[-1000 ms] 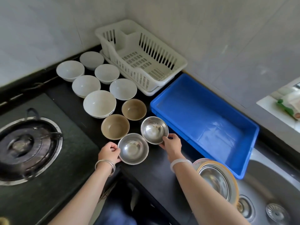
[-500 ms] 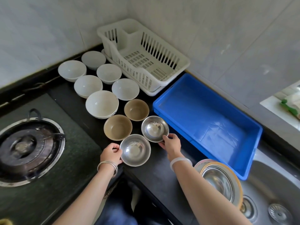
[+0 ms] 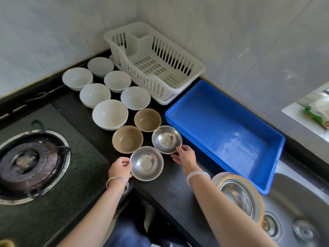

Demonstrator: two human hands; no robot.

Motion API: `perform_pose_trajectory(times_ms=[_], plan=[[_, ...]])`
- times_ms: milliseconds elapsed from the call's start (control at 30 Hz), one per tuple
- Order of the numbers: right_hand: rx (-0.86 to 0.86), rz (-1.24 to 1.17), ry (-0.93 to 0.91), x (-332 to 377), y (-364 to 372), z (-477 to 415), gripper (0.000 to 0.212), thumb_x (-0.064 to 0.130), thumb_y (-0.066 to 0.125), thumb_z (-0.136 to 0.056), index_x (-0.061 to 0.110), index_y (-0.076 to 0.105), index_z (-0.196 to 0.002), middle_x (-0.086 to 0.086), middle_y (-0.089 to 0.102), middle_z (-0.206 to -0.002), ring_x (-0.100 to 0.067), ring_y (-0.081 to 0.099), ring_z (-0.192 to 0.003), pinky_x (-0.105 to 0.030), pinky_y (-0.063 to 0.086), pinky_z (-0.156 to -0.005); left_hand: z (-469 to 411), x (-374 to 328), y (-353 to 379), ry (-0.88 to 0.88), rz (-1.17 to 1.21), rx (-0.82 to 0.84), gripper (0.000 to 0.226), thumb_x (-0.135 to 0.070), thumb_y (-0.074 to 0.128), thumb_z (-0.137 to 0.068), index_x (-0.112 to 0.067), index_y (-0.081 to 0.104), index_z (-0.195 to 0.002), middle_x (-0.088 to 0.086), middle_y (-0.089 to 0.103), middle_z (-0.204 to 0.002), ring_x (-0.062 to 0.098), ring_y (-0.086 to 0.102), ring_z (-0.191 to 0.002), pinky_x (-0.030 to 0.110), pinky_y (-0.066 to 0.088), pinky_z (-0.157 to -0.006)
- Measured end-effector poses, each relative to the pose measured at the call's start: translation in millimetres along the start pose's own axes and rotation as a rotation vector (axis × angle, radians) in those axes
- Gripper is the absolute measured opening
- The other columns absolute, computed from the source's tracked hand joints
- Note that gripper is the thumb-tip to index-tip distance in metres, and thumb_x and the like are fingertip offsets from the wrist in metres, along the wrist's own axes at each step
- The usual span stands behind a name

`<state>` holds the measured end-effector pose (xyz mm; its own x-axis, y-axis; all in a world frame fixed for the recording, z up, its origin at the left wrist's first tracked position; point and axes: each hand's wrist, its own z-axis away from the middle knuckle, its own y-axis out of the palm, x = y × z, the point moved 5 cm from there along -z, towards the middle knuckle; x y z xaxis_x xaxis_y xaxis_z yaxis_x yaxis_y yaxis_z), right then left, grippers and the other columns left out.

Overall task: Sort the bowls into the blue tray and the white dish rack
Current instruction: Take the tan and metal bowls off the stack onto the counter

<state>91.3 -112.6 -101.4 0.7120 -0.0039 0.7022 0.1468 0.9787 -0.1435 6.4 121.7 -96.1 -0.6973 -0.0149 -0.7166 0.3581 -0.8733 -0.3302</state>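
Observation:
Two steel bowls stand on the black counter. My left hand (image 3: 120,168) grips the left rim of the near steel bowl (image 3: 146,163). My right hand (image 3: 185,156) holds the near right rim of the far steel bowl (image 3: 166,139). Behind them sit two brown bowls (image 3: 127,139) (image 3: 147,119) and several white bowls (image 3: 109,114). The white dish rack (image 3: 154,59) stands at the back against the wall. The blue tray (image 3: 224,129) lies to the right with nothing in it.
A gas burner (image 3: 26,164) takes up the counter on the left. At lower right a sink (image 3: 293,211) holds a steel basin with a yellow rim (image 3: 238,195). Tiled walls close off the back and right.
Both hands stay on the rims of the two steel bowls. The right hand's steel bowl looks slightly tilted or raised. The view has shifted a little.

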Motion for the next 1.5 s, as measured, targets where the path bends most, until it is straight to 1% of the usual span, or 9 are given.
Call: perform_pose_trajectory(times_ms=[133, 267, 467, 733, 867, 967, 1133, 1300, 1500], plan=[[0.037, 0.020, 0.000, 1, -2, 5, 0.030, 0.019, 0.052, -0.096, 0.013, 0.054, -0.125, -0.010, 0.065, -0.112, -0.014, 0.069, -0.078, -0.021, 0.057, -0.061, 8, -8, -2, 0.086, -0.151, -0.002, 0.024, -0.010, 0.054, -0.086, -0.012, 0.063, -0.108, 0.007, 0.068, -0.105, 0.028, 0.064, -0.092, 0.044, 0.052, -0.089], [0.037, 0.113, -0.044, 3, -10, 13, 0.035, 0.023, 0.052, -0.096, 0.014, 0.051, -0.129, -0.005, 0.064, -0.111, -0.015, 0.068, -0.084, -0.024, 0.057, -0.068, 20, -22, -6, 0.182, -0.319, -0.032, 0.035, -0.012, 0.050, -0.088, -0.012, 0.057, -0.122, 0.005, 0.063, -0.123, 0.026, 0.057, -0.114, 0.037, 0.045, -0.098], [0.002, 0.289, -0.248, 16, -45, 41, 0.032, 0.026, 0.048, -0.097, 0.019, 0.052, -0.127, 0.003, 0.059, -0.111, -0.013, 0.067, -0.089, -0.026, 0.055, -0.078, 43, -48, 8, 0.313, -0.364, -0.012, 0.034, -0.009, 0.048, -0.089, -0.013, 0.058, -0.121, 0.004, 0.063, -0.123, 0.023, 0.059, -0.113, 0.031, 0.044, -0.093], [-0.328, 0.327, -0.373, 3, -155, 85, 0.011, 0.021, 0.054, -0.093, 0.024, 0.064, -0.097, 0.001, 0.069, -0.092, -0.014, 0.066, -0.081, -0.029, 0.046, -0.070, 96, -70, 115, 0.492, -0.461, 0.332, 0.019, -0.018, 0.050, -0.091, -0.019, 0.061, -0.107, -0.003, 0.066, -0.103, 0.012, 0.060, -0.089, 0.023, 0.045, -0.073], [-0.609, 0.521, -0.290, -27, -216, 105, 0.012, 0.021, 0.061, -0.087, 0.020, 0.066, -0.098, -0.001, 0.070, -0.094, -0.022, 0.062, -0.087, -0.026, 0.037, -0.069, 131, -60, 173, 0.572, -0.585, 0.504, 0.022, -0.021, 0.057, -0.088, -0.021, 0.061, -0.110, -0.005, 0.065, -0.110, 0.006, 0.058, -0.089, 0.020, 0.044, -0.077], [-0.732, 0.601, -0.236, -48, -242, 116, 0.028, 0.020, 0.069, -0.081, 0.015, 0.060, -0.107, -0.008, 0.063, -0.101, -0.028, 0.058, -0.095, -0.029, 0.038, -0.072, 152, -51, 204, 0.595, -0.647, 0.621, 0.024, -0.022, 0.057, -0.088, -0.019, 0.059, -0.112, -0.004, 0.064, -0.109, 0.011, 0.060, -0.094, 0.025, 0.049, -0.080], [-0.705, 0.634, -0.111, -73, -247, 116, 0.051, 0.025, 0.074, -0.076, 0.017, 0.050, -0.120, -0.009, 0.055, -0.112, -0.029, 0.054, -0.102, -0.035, 0.044, -0.078, 163, -43, 232, 0.634, -0.783, 0.674, 0.034, -0.017, 0.059, -0.086, -0.016, 0.053, -0.120, 0.005, 0.065, -0.111, 0.025, 0.061, -0.104, 0.037, 0.050, -0.091], [-0.713, 0.599, -0.094, -75, -245, 115, 0.035, 0.022, 0.070, -0.079, 0.017, 0.050, -0.108, -0.005, 0.058, -0.105, -0.028, 0.060, -0.089, -0.031, 0.042, -0.065, 159, -39, 240, 0.642, -0.832, 0.667, 0.029, -0.014, 0.060, -0.085, -0.016, 0.055, -0.114, 0.006, 0.066, -0.105, 0.023, 0.062, -0.096, 0.035, 0.051, -0.085], [-0.711, 0.740, -0.082, -68, -247, 115, 0.025, 0.014, 0.052, -0.087, 0.013, 0.052, -0.112, -0.009, 0.060, -0.110, -0.031, 0.060, -0.096, -0.031, 0.040, -0.067, 160, -35, 243, 0.665, -0.856, 0.647, 0.030, -0.014, 0.061, -0.084, -0.017, 0.054, -0.113, 0.004, 0.064, -0.105, 0.021, 0.062, -0.095, 0.035, 0.053, -0.085]])
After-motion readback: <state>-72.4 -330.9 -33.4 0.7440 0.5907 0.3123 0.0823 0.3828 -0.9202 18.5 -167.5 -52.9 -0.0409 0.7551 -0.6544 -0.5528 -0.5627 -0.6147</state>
